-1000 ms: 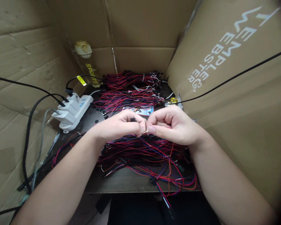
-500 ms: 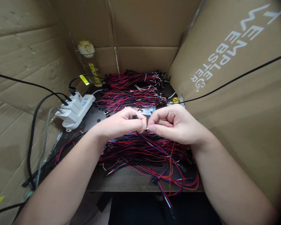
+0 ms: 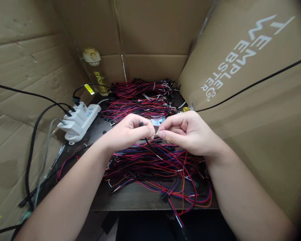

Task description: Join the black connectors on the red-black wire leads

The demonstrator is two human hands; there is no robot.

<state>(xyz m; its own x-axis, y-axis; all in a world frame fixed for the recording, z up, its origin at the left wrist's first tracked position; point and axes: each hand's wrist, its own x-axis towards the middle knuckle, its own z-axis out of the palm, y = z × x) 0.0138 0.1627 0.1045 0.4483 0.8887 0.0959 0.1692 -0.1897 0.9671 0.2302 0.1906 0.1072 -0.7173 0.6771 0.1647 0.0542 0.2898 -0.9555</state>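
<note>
My left hand (image 3: 132, 130) is closed, with a small black connector (image 3: 141, 124) showing between its thumb and curled fingers. A dark cable (image 3: 147, 143) hangs below that hand toward the wires. Opposite it, the thumb and forefinger of my right hand (image 3: 184, 132) pinch a thin wire end with a small metal terminal (image 3: 156, 134), which bridges the narrow gap between both sets of fingertips. How far the terminal reaches into the left hand is hidden. Beneath both hands lies a spread of red, blue and black wires (image 3: 150, 164).
Two tied wire bundles (image 3: 140, 90) lie farther back. At left stands a white power strip (image 3: 81, 122) with plugged-in cables, and behind it a bottle (image 3: 96, 73). Cardboard walls (image 3: 153, 30) enclose the table (image 3: 130, 199). A black cable (image 3: 251, 85) crosses at right.
The view has shifted slightly. My fingertips have drawn a little apart, and more of the metal terminal shows between them. Both hands keep their pinch.
</note>
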